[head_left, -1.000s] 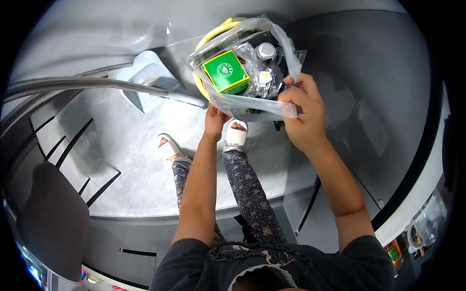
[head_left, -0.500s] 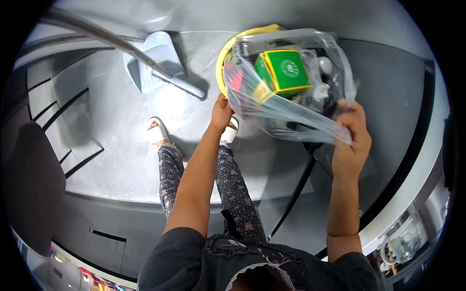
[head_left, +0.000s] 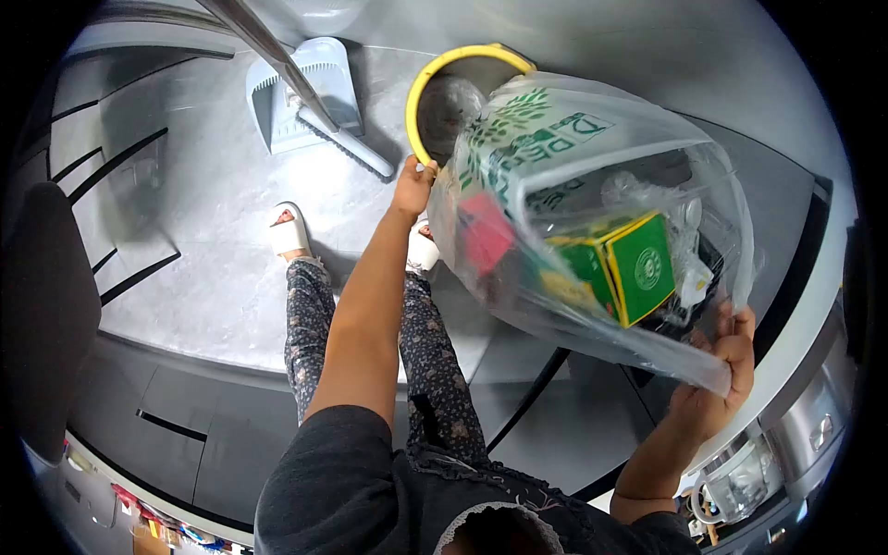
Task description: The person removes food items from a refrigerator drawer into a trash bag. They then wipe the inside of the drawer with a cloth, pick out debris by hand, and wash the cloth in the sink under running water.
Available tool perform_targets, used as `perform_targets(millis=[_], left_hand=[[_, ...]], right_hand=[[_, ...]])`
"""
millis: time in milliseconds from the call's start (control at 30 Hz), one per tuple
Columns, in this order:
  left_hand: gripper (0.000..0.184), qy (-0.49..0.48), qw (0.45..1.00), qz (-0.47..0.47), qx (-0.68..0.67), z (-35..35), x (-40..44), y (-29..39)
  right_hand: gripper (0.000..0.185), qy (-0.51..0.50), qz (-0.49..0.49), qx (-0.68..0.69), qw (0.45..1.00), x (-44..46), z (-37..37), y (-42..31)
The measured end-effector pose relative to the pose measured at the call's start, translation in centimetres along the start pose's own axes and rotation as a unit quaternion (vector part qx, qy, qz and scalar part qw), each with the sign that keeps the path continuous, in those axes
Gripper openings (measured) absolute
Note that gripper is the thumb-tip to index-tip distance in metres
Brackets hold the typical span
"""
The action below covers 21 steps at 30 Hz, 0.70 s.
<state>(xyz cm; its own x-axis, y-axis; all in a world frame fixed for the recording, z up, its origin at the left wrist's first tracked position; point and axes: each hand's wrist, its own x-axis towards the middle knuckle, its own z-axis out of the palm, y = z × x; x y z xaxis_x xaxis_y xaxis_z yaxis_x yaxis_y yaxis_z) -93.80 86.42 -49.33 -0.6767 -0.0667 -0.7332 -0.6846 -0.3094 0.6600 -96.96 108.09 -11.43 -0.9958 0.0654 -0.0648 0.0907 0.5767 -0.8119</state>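
Observation:
My right hand [head_left: 717, 365] grips the gathered rim of a clear plastic bag [head_left: 546, 139] with green print. Inside the bag are a green and yellow box [head_left: 638, 264], a red item [head_left: 486, 231] and crumpled clear plastic packaging. My left hand [head_left: 414, 188] is closed on the near edge of a round trash can [head_left: 414, 109] with a yellow rim. The bag is raised out of the can and tilts toward the right. Some clear plastic shows within the can; its bottom cannot be made out.
A light-blue dustpan [head_left: 338, 79] lies on the floor at the upper left, with a long-handled broom [head_left: 347, 148] over it. Grey cabinets [head_left: 120, 398] run along the near side. A glass jug [head_left: 740, 481] stands on the counter at the lower right.
My right hand has drawn the bag out of the trash can, to the right and toward me. The can's inside now shows. My left hand stays on the rim.

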Motion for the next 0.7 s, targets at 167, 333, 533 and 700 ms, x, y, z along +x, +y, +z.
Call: perform_targets(millis=[167, 333, 533, 700], left_hand=[[0.029, -0.021, 0.998, -0.025, -0.045, -1.1, 2.2, -1.5], [0.047, 0.030, 0.996, -0.066, -0.049, -1.5, -0.6, -0.3], [0.053, 0.037, 0.986, -0.075, -0.144, -3.0, -8.4, -0.7], [0.038, 0.145, 0.982, 0.007, -0.123, -4.4, -19.1, 0.4]], right_hand=[[0.015, -0.074, -0.005, -0.016, 0.997, -1.3, 0.0, -0.2], [0.013, -0.070, 0.006, -0.053, 0.996, -3.7, -1.3, -1.6], [0.010, -0.070, 0.033, -0.046, 0.996, -6.4, -3.6, -5.6], [0.019, -0.127, 0.060, -0.081, 0.987, -9.1, -2.2, -8.6]])
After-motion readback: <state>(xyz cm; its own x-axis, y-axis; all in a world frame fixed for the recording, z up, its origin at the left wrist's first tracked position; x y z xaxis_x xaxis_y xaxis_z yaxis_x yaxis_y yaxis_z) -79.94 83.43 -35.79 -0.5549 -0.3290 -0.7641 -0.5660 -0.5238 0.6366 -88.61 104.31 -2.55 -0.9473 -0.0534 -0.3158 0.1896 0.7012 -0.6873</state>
